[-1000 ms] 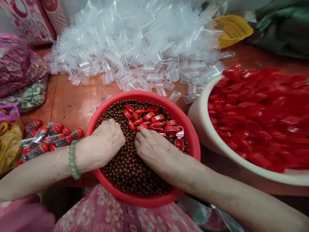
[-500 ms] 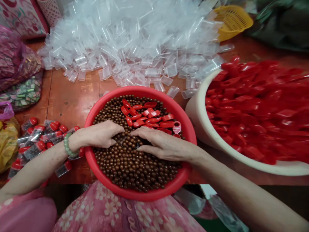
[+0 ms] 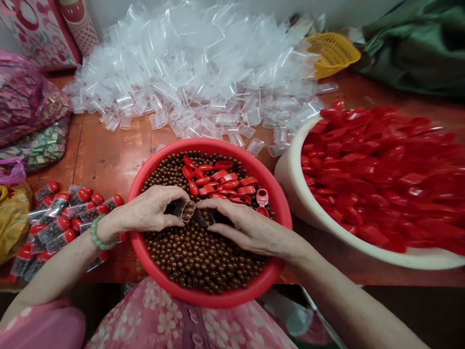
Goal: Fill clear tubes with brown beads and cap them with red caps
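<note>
A red basin (image 3: 232,296) full of small round brown balls (image 3: 203,257) sits in front of me. My left hand (image 3: 156,208), with a green bead bracelet at the wrist, closes around a clear plastic container (image 3: 180,212); brown balls show at its mouth. From the right, my right hand (image 3: 240,223) grips a second clear container (image 3: 206,218), also with balls at its mouth. The two mouths face each other just above the balls. Several red caps (image 3: 221,182) lie on the balls at the basin's far side.
Filled containers with red caps (image 3: 58,228) lie left of the basin. A big heap of empty clear containers (image 3: 196,72) covers the back. At right stands a white tub (image 3: 290,179) of red caps; behind it is a yellow basket (image 3: 334,53). Plastic bags (image 3: 29,102) sit at far left.
Both hands have come up slightly out of the balls, and the clear containers with balls inside now show between them. The camera view has shifted a little.
</note>
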Tool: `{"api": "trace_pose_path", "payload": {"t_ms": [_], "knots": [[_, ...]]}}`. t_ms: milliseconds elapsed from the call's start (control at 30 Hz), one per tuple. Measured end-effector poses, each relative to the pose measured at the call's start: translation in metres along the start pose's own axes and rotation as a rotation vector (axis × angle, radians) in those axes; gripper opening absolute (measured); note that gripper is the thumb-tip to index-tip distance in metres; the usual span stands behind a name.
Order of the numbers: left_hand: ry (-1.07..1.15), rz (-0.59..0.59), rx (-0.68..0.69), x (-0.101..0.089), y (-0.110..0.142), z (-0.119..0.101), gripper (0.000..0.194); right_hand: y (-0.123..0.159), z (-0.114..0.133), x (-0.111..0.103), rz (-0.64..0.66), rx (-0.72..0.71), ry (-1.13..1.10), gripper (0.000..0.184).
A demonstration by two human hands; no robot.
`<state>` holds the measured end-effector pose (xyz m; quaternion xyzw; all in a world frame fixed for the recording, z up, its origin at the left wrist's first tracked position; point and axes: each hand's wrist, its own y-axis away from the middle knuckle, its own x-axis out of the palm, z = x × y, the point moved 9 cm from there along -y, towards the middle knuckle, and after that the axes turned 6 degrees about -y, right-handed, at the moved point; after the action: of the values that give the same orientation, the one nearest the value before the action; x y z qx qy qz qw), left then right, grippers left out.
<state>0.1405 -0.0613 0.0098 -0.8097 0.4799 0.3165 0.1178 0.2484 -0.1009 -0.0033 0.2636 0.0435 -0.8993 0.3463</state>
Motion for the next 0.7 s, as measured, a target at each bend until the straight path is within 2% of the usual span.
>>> {"api": "trace_pose_path", "payload": {"t_ms": [167,267,400,700], "knots": [[0.004,-0.021,0.000,0.000,0.004,-0.003,0.025,0.000,0.006,0.003,-0.046,-0.063,0.089,0.035],[0.026,-0.103,0.006,-0.007,0.007,-0.001,0.028,0.000,0.007,0.005,-0.059,-0.090,0.096,0.036],[0.019,-0.114,-0.015,-0.007,0.008,0.005,0.028,-0.001,0.001,0.008,-0.041,-0.044,0.085,0.036],[0.244,-0.134,-0.020,-0.003,0.008,0.008,0.041,-0.001,0.006,0.006,-0.010,0.002,0.146,0.036]]}}
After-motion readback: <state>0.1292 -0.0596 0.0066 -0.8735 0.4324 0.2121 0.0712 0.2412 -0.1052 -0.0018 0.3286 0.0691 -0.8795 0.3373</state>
